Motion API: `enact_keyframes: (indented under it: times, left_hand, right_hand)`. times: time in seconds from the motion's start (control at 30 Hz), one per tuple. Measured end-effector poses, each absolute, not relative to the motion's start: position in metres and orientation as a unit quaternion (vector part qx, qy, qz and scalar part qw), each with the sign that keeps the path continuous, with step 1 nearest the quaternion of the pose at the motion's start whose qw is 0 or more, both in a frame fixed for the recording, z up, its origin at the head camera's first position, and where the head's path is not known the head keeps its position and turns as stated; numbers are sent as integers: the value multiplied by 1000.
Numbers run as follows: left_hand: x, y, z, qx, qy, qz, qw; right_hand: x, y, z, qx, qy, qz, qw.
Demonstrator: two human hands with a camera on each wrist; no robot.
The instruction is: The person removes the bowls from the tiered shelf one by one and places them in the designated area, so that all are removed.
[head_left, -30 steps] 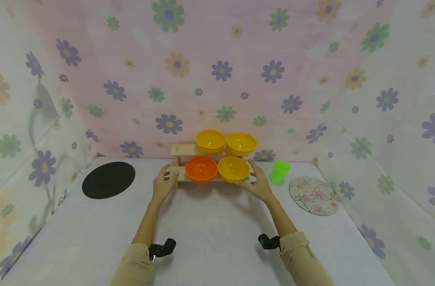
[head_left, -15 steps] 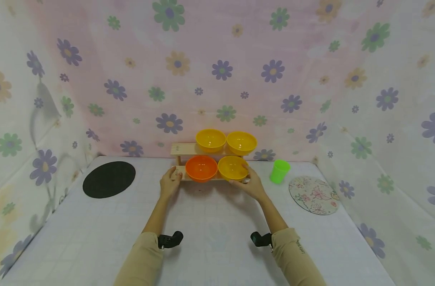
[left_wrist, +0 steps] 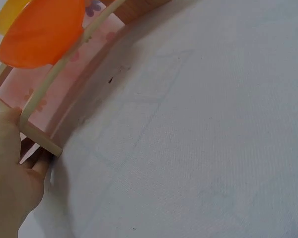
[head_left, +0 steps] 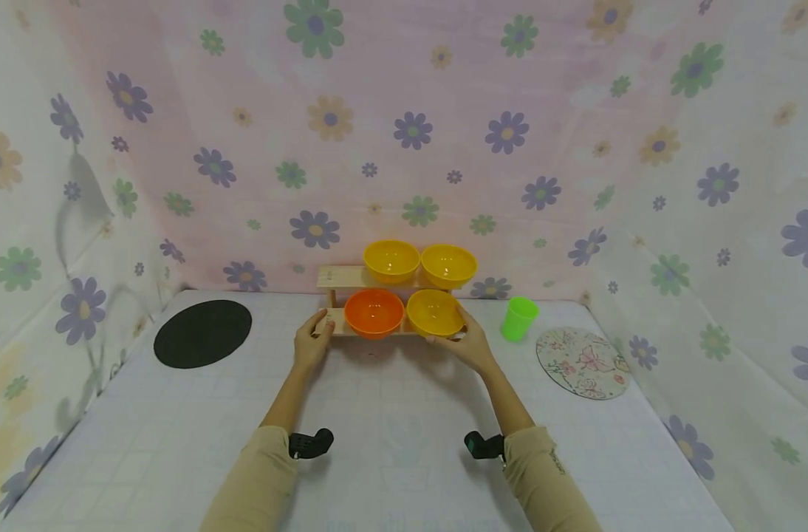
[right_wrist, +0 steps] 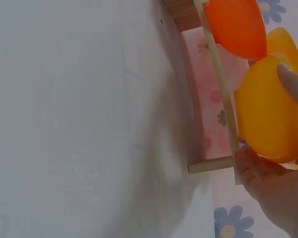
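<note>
A two-tier wooden rack stands at the back of the table. My left hand grips the left end of its lower shelf; in the left wrist view the fingertips pass behind the wooden end piece. On that shelf sits an orange bowl, with a yellow bowl to its right. My right hand holds this yellow bowl by its right side, fingers spread around its wall. Two more yellow bowls, a left one and a right one, rest on the upper shelf.
To the right of the rack stands a green cup, with a round floral mat beyond it. A black round mat lies at the left. Flower-patterned cloth hangs behind and on both sides of the white table.
Both hands have moved inward: the left from beside the rack onto its end, the right onto the lower yellow bowl. That bowl has shifted slightly right, leaving a small gap to the orange one.
</note>
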State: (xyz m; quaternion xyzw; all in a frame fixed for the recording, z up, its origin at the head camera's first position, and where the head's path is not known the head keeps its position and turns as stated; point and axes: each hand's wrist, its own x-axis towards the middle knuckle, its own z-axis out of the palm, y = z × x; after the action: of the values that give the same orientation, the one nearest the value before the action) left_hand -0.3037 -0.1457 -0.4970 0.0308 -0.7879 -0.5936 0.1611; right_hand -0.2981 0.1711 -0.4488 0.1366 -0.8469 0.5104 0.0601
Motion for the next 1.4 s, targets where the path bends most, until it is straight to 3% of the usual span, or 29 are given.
enact_keyframes:
  times: [0.37, 0.8, 1.4]
  left_hand:
    - [-303, -147, -495, 27, -773, -617, 143]
    - [-300, -145, -495, 19, -745, -649, 154]
    - [-299, -143, -493, 29, -756, -633, 163]
  right_hand:
    - [-248, 172, -424, 183, -808, 558, 54]
    - [-222, 164, -470, 174, -806, 566, 13]
    - [-217, 97, -492, 274, -815, 509, -50]
